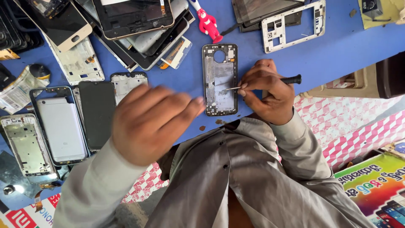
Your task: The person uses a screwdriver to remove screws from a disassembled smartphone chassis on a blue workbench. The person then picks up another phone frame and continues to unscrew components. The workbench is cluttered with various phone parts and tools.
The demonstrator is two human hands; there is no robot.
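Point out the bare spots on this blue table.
Bare blue table lies right of the white frame, above the right hand. A smaller gap sits between the red figure and that frame. The left half is crowded with phone parts.

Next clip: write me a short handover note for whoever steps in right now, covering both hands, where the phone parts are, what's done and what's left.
Right hand: pinches a black-handled screwdriver, tip on the inside of the open phone frame.
Left hand: raised over the blue table, fingers near the frame's left edge, holding nothing visible; blurred.
Done: frame lies stripped and face up, near the table's front edge.
Left: whether screws remain cannot be told.
Other phone shells and screens lie to the left.
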